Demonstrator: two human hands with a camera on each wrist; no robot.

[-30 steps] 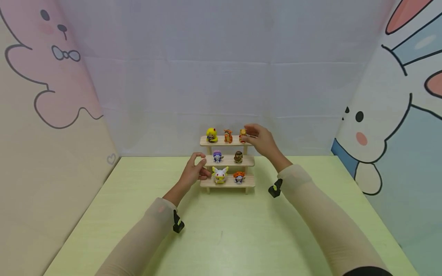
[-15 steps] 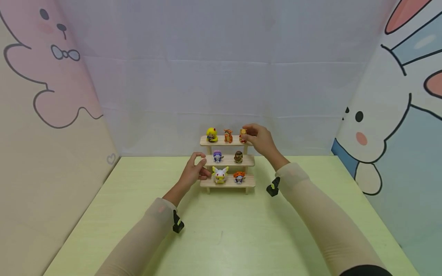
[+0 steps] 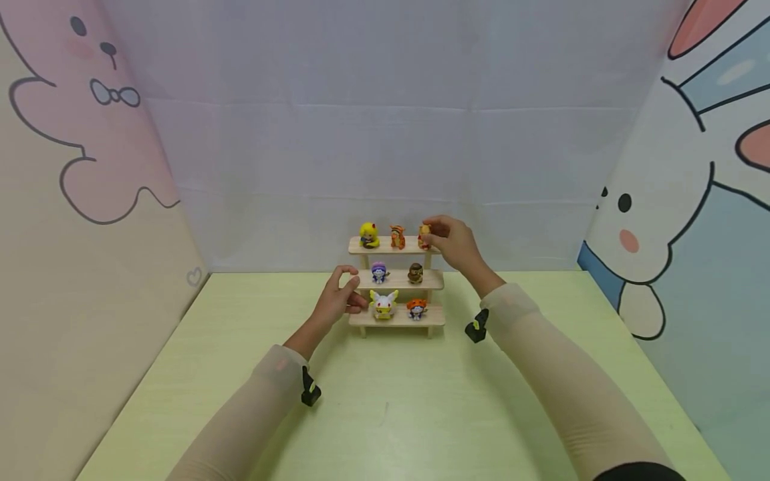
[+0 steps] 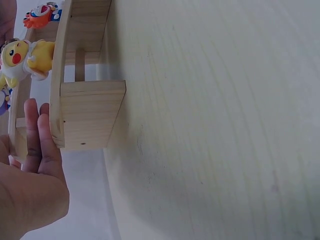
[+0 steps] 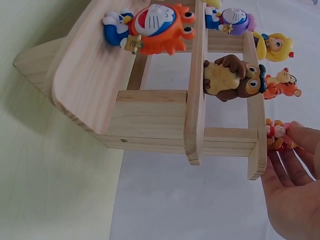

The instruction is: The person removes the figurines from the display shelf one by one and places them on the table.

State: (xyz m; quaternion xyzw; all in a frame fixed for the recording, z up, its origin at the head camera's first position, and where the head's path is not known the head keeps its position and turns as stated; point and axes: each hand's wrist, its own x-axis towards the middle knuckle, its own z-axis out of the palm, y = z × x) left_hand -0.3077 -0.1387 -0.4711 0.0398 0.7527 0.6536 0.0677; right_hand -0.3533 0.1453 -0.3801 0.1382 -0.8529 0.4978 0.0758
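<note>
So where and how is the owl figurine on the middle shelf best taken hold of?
I'd pinch the owl figurine across its rounded sides, below the face, coming from the front with the right hand once that is free. It stands upright, its front is unobstructed, and a gap separates it from the purple-hatted figurine.

Head camera: high, at near side, facing forward and down; widest, most distant view, taking in green table (image 3: 409, 407), far backdrop (image 3: 385, 133) and wooden shelf (image 3: 399, 322). Left wrist camera: low, close, from shelf's near left, facing far; view rolled sideways. Right wrist camera: close, from near right, facing far and left; rolled opposite way. Wrist views share orange-hooded figurine (image 5: 156, 30) on lowest tier.
</note>
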